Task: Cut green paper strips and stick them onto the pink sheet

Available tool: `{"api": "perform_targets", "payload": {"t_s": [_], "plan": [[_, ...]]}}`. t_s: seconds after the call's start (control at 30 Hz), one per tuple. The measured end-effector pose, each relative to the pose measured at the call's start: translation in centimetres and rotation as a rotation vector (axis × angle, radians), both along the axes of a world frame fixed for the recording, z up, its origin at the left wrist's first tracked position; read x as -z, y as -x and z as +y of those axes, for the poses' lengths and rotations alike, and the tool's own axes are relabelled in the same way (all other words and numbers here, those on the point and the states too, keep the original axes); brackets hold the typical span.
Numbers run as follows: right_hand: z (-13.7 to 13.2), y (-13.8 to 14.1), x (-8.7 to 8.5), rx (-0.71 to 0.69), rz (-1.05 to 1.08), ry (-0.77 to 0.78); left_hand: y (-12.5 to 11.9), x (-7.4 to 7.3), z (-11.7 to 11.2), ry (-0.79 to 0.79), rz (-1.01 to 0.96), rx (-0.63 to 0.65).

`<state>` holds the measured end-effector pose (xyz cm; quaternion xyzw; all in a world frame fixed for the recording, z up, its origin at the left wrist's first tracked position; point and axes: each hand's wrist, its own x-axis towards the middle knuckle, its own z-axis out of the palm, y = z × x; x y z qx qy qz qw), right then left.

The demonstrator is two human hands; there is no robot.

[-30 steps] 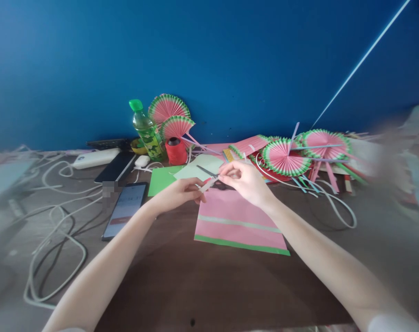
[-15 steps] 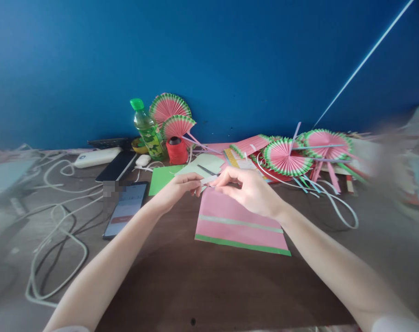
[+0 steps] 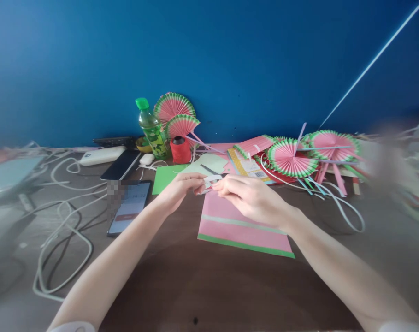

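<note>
My left hand (image 3: 181, 190) pinches a small white strip (image 3: 214, 177), which looks like paper or tape. Close beside it, my right hand (image 3: 249, 196) has its fingers closed at the strip's other end. The strip bows upward between the two. Below them lies a pink sheet (image 3: 239, 235) with a pale band across it and a green band (image 3: 245, 246) along its near edge. My right hand covers part of that sheet. Just behind the strip, a dark pointed blade (image 3: 208, 169) rests on pale green paper (image 3: 216, 162); its other end is hidden.
Pink and green pleated paper fans (image 3: 292, 157) lie at the right, others (image 3: 174, 110) lean on the blue wall. A green-capped bottle (image 3: 154, 133) and a red thread spool (image 3: 180, 151) stand behind. Phones (image 3: 129, 207) and looped white cables (image 3: 39, 263) spread leftward.
The white strip has gone from nearly straight to bowed. My right hand has turned slightly, its fingers now lower and more closed. The whole view has shifted a little.
</note>
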<state>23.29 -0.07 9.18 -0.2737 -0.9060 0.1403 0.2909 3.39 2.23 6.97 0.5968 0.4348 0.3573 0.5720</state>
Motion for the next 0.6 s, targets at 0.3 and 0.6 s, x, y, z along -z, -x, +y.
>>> {"api": "perform_targets", "payload": {"t_s": [0.3, 0.6], "plan": [[-0.5, 0.1, -0.1, 0.031, -0.095, -0.083, -0.3, 0.4, -0.2, -0.017, -0.041, -0.031], [-0.7, 0.9, 1.0, 0.092, 0.023, -0.133, -0.7, 0.9, -0.3, -0.034, -0.146, -0.094]]}}
